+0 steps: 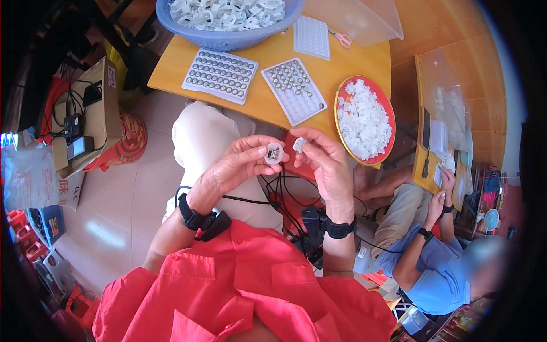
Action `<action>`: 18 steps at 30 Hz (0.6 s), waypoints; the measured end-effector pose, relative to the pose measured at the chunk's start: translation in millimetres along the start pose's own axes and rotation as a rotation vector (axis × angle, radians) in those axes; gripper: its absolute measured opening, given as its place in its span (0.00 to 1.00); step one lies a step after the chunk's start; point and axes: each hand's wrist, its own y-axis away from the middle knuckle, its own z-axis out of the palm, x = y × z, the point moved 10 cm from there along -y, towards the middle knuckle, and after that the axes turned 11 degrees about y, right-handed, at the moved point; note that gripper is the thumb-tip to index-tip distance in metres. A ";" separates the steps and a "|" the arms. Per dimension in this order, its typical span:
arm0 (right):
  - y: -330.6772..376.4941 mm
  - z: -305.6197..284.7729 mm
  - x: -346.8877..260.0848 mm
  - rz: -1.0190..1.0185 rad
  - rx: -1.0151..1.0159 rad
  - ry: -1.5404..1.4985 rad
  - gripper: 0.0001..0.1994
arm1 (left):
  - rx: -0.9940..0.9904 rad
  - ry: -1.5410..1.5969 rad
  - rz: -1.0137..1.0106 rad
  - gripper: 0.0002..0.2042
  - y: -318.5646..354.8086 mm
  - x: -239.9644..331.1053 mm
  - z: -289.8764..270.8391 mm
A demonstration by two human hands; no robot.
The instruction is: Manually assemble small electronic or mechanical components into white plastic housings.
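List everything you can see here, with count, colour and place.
Round part: one, white with metal centre, in left hand.
Small clip: one, white, in right hand.
Trays: two with metal cells, one without, white, on table.
Red plate: one, holding white clips, table's right end.
Basket: one, blue, full of white parts, table's far edge.
Scissors: one pair, pink, beside the bare tray.
Table: one, wooden, ahead.
Cardboard box: one, brown, floor left.
Co-worker: one, blue shirt, lower right.
Left hand: holding round part.
Right hand: pinching clip.
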 end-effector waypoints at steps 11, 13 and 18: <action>-0.2 5.6 3.3 -0.026 0.015 0.089 0.11 | 0.025 -0.004 0.018 0.18 0.2 0.0 -3.2; 0.3 5.3 2.6 -0.040 0.020 0.128 0.11 | 0.018 -0.001 0.020 0.18 -0.6 -0.1 -2.8; -0.3 -5.6 10.9 -0.021 0.091 -0.029 0.08 | 0.012 0.001 0.014 0.19 -1.0 -0.8 -3.1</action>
